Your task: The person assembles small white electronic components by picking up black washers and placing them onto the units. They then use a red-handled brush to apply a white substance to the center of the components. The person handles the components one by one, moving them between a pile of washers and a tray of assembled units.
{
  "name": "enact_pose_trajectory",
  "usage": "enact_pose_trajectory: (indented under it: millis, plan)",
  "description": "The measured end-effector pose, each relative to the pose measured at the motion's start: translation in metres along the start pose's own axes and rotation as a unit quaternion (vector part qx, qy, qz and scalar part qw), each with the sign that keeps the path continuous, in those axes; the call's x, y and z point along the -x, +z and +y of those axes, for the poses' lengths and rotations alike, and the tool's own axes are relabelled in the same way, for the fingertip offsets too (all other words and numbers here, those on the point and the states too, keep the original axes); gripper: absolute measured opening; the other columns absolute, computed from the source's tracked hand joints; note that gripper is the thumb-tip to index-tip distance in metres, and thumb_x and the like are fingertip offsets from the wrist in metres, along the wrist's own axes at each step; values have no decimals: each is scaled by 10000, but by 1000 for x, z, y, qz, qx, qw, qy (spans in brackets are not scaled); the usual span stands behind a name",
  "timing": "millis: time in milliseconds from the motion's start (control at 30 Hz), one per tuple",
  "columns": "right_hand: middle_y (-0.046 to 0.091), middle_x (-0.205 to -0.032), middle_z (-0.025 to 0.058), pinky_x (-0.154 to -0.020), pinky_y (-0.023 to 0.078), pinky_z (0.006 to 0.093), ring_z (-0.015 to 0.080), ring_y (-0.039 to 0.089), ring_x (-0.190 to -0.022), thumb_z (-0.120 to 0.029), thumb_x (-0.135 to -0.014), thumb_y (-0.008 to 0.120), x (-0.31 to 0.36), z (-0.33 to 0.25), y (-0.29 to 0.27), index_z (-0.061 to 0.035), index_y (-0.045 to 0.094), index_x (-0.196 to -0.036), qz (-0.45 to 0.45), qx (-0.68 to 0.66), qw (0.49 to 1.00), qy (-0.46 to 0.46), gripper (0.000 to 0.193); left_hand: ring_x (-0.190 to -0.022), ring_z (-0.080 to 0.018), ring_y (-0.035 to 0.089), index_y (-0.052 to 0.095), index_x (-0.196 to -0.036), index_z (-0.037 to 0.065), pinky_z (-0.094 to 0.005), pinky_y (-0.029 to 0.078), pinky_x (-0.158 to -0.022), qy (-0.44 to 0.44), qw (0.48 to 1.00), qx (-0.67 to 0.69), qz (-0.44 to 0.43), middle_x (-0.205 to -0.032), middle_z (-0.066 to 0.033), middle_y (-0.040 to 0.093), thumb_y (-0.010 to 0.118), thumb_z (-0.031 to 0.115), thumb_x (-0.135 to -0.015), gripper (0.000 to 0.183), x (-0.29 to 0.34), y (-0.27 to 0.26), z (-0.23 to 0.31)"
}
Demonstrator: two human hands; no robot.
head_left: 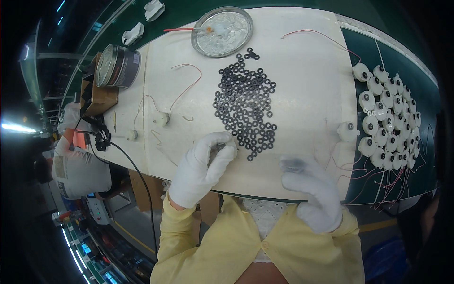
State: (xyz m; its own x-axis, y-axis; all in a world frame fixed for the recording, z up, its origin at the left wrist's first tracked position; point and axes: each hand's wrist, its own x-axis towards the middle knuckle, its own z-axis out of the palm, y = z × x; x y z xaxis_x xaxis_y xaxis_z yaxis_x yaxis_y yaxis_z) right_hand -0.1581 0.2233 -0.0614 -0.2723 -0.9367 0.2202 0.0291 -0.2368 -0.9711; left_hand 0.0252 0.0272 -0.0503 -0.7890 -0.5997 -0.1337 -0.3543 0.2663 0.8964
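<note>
Both hands were gloved in white. The left hand (201,168) was seen curled, fingertips pinched together on something small and dark (too small to tell what), right at the near edge of the pile of black rings (246,104). The pile was spread on the white mat (302,75), just ahead of and slightly right of that hand's fingertips, with a few loose rings touching or nearly touching the glove.

The right hand (312,189) was blurred; its fingers were bent and bunched around a small grey piece (294,164) at the fingertips, but a firm grip could not be told. It was held near the mat's front edge, apart from the ring pile.

To the right of the right hand, a heap of white round motors (388,113) with red wires was laid on the green table (378,42). One single white motor (347,131) was set on the mat between that hand and the heap.

Far ahead of the left hand, a round metal dish (222,31) was placed. Off to that hand's left, a tin can (117,65) was lying on its side on a cardboard box (partly hidden), and a small motor with wires (161,118) was left on the mat nearby.
</note>
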Motion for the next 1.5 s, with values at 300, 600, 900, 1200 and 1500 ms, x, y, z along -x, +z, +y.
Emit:
enact_pose_trajectory:
  millis: [300, 600, 900, 1200, 1500]
  plan:
    - [601, -1242, 263, -1009, 424, 464, 412, 571, -1157, -188, -755, 667, -1, 2, 1, 27, 642, -1205, 6, -5, 1000, -22, 499, -777, -194, 676, 533, -1142, 17, -283, 533, -681, 29, 993, -109, -14, -924, -81, 689, 665, 54, -910, 269, 0, 2, 8]
    - [623, -1204, 248, -977, 447, 456, 408, 598, -1116, -179, -738, 677, -3, 4, 1, 12, 648, -1204, 6, 7, 999, -42, 505, -757, -225, 630, 517, -1179, 36, -326, 511, -677, 151, 958, -234, -71, -873, -95, 656, 651, -27, -862, 350, -2, 4, 16]
    - [629, -1175, 249, -961, 452, 461, 415, 601, -1099, -176, -746, 681, -3, 4, 2, 16, 653, -1192, 10, 13, 999, -48, 486, -735, -234, 600, 611, -1130, 146, -360, 459, -599, 298, 896, -327, -42, -913, -28, 613, 735, 91, -754, 400, -15, -1, 11]
    - [629, -1173, 248, -947, 461, 459, 415, 611, -1070, -198, -761, 683, -5, 6, 1, 16, 651, -1195, 7, 27, 997, -70, 485, -770, -225, 587, 600, -1131, 182, -360, 438, -684, 256, 836, -475, -100, -941, -15, 600, 763, 119, -708, 458, -17, -3, 32]
    - [632, -1174, 254, -945, 467, 454, 411, 612, -1080, -210, -760, 693, -4, 7, 1, 6, 649, -1205, 5, 20, 997, -72, 496, -754, -182, 569, 582, -1103, 213, -340, 402, -661, 228, 740, -608, -173, -960, 51, 611, 678, 140, -771, 353, -3, -26, 48]
